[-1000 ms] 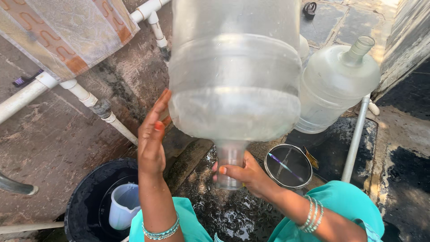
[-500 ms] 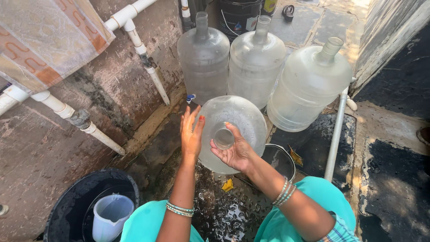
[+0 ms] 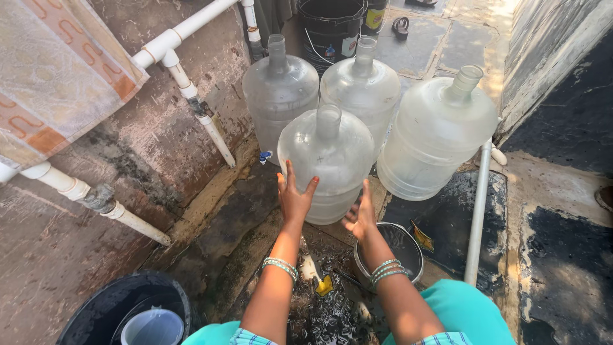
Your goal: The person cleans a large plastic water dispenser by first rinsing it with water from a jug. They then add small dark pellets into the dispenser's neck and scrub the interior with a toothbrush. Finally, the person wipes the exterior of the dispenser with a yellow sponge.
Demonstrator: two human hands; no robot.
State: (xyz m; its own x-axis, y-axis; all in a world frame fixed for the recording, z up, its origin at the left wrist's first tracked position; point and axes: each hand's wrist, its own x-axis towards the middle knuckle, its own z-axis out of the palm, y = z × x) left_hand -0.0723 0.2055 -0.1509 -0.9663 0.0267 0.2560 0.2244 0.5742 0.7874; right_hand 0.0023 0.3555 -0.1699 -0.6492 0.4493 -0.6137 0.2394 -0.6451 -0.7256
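Translucent plastic, front jug: a big clouded water jug [image 3: 325, 163] stands upright on the wet stone floor [image 3: 255, 211] at centre of the head view, neck up and uncapped.
Left hand: the left hand [image 3: 294, 195] lies flat on the jug's lower wall at about 8 o'clock, fingers spread and apart, pressing rather than gripping.
Right hand: the right hand [image 3: 361, 214] meets the same jug at about 5 o'clock, palm in, fingers loosely open (its fingertips seem to touch the base edge); it is not closed round anything.
Why held so: a judgement only, but two open palms on opposite sides suit a wide, smooth body that no single hand could wrap, and they keep it from tipping.
Row behind: three like jugs stand at 11 [image 3: 279, 96], 12 [image 3: 361, 86] and 2 o'clock [image 3: 437, 134], upright and crowded close together.
Wall side: white pipes [image 3: 191, 96] run along the stained wall at 9 to 11 o'clock, with a patterned cloth [image 3: 57, 70] hung over them.
Near the arms: a round steel vessel [image 3: 396, 252] sits just beside the right wrist at 5 o'clock; a black tub [image 3: 96, 313] holding a pale mug [image 3: 153, 327] is at 7 o'clock.
Far back: a black bucket [image 3: 329, 29] stands at 12 o'clock.
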